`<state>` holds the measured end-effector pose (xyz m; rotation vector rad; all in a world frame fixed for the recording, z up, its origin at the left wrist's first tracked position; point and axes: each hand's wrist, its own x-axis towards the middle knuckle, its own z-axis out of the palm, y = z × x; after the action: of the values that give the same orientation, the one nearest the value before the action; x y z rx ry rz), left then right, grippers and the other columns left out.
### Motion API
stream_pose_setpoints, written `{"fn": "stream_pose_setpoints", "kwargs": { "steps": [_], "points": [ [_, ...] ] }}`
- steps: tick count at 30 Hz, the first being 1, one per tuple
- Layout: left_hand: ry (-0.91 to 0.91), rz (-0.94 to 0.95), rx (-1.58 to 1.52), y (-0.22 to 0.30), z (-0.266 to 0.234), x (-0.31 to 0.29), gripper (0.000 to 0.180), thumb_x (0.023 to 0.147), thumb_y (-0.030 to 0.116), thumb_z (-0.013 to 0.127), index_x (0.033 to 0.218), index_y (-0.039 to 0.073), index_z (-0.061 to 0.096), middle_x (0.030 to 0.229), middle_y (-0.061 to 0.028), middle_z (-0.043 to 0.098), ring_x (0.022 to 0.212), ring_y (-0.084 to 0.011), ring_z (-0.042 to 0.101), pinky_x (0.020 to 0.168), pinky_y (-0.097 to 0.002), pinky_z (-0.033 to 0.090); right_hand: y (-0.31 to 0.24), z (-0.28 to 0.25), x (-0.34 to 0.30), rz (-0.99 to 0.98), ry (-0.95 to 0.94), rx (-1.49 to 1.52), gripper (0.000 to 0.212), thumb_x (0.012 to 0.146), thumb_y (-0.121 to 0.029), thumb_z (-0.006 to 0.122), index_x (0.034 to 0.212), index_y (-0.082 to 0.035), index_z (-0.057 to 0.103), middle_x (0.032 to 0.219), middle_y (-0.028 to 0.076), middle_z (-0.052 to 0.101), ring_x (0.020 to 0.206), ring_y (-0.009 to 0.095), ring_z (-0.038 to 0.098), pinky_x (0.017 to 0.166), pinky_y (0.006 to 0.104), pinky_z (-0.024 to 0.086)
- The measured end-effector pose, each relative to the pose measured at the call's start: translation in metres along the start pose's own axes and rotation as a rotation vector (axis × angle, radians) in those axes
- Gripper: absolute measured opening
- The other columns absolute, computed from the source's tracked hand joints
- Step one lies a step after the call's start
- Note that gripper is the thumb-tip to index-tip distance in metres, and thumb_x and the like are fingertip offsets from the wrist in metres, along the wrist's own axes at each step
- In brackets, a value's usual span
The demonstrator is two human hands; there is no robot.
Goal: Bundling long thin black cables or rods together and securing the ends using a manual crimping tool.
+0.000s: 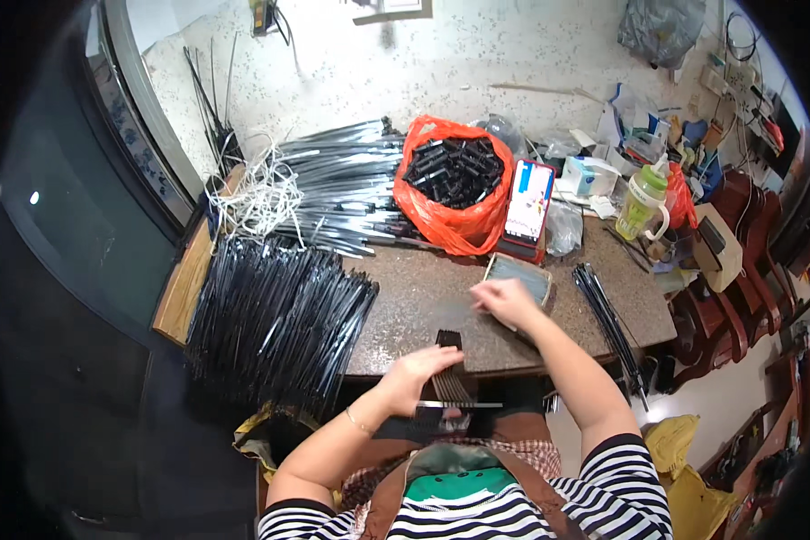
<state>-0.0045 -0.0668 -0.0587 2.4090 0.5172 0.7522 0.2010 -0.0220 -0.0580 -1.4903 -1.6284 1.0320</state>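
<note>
My left hand [420, 371] is at the table's front edge, its fingers bent over a narrow bundle of dark thin strips [453, 385]. The strips lie side by side, and a light thin rod [477, 405] crosses below them. Farther right, my right hand [508, 303] is closed, fingertips together and slightly blurred; whatever they pinch is too small to make out. It is at the near left side of a small open box [546, 288] of thin greyish pieces, and partly covers it.
A heap of black thin rods [279, 315] covers the table's left, with silvery rods [342, 193] and white string [259, 200] behind. A red bag [423, 220] of black parts, a phone [528, 202], a green bottle [643, 200] and more black rods [610, 319] stand or lie around.
</note>
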Motion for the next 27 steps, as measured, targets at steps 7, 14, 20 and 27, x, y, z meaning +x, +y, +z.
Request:
{"fn": "stream_pose_setpoints", "kwargs": {
  "steps": [7, 14, 20, 27],
  "points": [
    [-0.07, 0.023, -0.02, -0.008, 0.008, -0.027, 0.048, 0.058, 0.02, 0.058, 0.1, 0.001, 0.045, 0.107, -0.0144, 0.044, 0.102, -0.0273, 0.039, 0.086, -0.0337, 0.031, 0.032, -0.046, -0.003, -0.316, 0.2, -0.851, 0.01, 0.058, -0.012, 0.058, 0.062, -0.004, 0.053, 0.07, 0.007, 0.046, 0.072, 0.024, 0.046, 0.062, 0.0331, 0.041],
    [-0.057, -0.009, 0.02, -0.034, 0.011, -0.026, 0.034, 0.063, 0.013, 0.049, 0.094, 0.0, 0.05, 0.102, -0.0128, 0.048, 0.099, -0.0256, 0.043, 0.082, -0.0342, 0.035, 0.053, -0.035, 0.023, -0.58, 0.378, -0.818, 0.004, 0.063, -0.007, 0.047, 0.066, -0.004, 0.047, 0.065, 0.008, 0.045, 0.066, 0.023, 0.047, 0.053, 0.0323, 0.041],
    [0.023, 0.029, 0.024, -0.069, 0.025, -0.031, 0.052, 0.051, 0.036, 0.063, 0.089, 0.002, 0.053, 0.096, -0.0113, 0.052, 0.094, -0.0251, 0.047, 0.082, -0.0345, 0.035, 0.064, 0.033, -0.016, -0.499, 0.013, -0.682, 0.017, 0.063, -0.005, 0.047, 0.08, -0.004, 0.05, 0.069, 0.008, 0.046, 0.059, 0.023, 0.051, 0.049, 0.0308, 0.042],
    [0.083, 0.006, -0.016, -0.067, 0.028, -0.027, 0.052, 0.051, 0.037, 0.063, 0.087, 0.001, 0.054, 0.093, -0.0117, 0.053, 0.092, -0.0255, 0.048, 0.081, -0.0342, 0.036, 0.055, 0.044, -0.017, -0.363, 0.018, -0.687, 0.014, 0.062, -0.004, 0.047, 0.076, -0.002, 0.048, 0.067, 0.009, 0.045, 0.061, 0.023, 0.052, 0.05, 0.0315, 0.043]
  ]
}}
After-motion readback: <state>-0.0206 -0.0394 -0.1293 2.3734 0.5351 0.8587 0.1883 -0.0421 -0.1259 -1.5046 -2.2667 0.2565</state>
